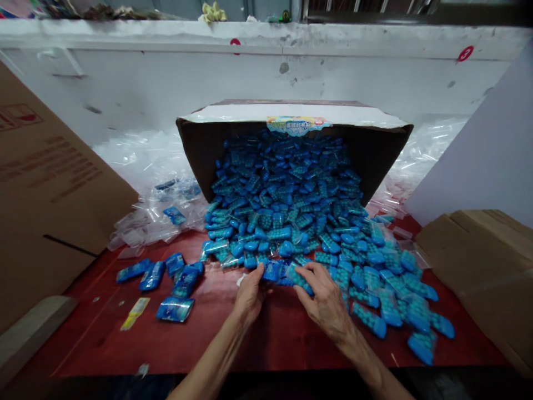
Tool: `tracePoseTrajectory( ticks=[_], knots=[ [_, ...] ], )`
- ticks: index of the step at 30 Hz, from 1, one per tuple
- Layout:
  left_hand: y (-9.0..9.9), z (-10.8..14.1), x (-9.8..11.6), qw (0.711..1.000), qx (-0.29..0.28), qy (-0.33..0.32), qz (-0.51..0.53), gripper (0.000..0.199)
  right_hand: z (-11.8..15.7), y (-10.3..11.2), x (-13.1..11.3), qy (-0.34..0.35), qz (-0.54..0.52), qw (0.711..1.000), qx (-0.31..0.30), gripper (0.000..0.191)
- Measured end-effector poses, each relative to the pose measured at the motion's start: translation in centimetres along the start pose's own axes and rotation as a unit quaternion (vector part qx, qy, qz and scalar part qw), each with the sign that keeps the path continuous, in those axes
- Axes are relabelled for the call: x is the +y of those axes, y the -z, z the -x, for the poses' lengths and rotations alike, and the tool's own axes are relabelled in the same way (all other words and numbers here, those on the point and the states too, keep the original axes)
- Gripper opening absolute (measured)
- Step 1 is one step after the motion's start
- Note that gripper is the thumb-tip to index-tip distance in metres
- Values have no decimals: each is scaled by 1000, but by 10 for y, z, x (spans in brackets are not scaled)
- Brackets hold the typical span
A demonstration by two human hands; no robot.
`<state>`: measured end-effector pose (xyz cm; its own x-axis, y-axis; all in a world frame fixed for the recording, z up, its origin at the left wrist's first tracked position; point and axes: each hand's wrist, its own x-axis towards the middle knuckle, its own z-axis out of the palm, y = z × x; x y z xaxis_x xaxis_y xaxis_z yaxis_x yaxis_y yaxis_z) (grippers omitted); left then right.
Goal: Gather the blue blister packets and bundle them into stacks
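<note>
My left hand (pixel 251 294) is closed, thumb uppermost, on a blue printed sleeve (pixel 272 271) at the front edge of a heap. Just right of it, the bent fingers of my right hand (pixel 322 297) grip a small clear container of teal balls (pixel 303 280). Whether the container touches the sleeve I cannot tell. Behind both hands spreads a big heap of similar blue-capped containers (pixel 287 211), spilling from a cardboard box (pixel 395 147) lying on its side. Left of my hands lie several containers in printed blue sleeves (pixel 175 309).
On the red tabletop (pixel 125 350) lies a yellow-and-white strip (pixel 135 313). Clear plastic sleeves (pixel 141 214) are piled left of the box, with more clear plastic (pixel 428 150) at right. Cardboard boxes flank the table at left (pixel 50 178) and right (pixel 478 272). A white wall (pixel 145 83) stands behind.
</note>
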<state>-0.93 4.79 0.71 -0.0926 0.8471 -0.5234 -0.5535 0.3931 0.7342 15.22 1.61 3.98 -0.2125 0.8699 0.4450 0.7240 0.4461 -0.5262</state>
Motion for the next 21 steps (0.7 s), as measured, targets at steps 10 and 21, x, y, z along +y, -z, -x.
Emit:
tracePoseTrajectory(
  ticks=[10,21],
  knots=[
    [1,2,-6,999,-25,-13,-17,29,5,-2,-6,23,83,995,-45,31],
    [-2,5,-10,997,25,-21,-70,30,14,-8,-8,35,59,996,-62,30]
  ],
)
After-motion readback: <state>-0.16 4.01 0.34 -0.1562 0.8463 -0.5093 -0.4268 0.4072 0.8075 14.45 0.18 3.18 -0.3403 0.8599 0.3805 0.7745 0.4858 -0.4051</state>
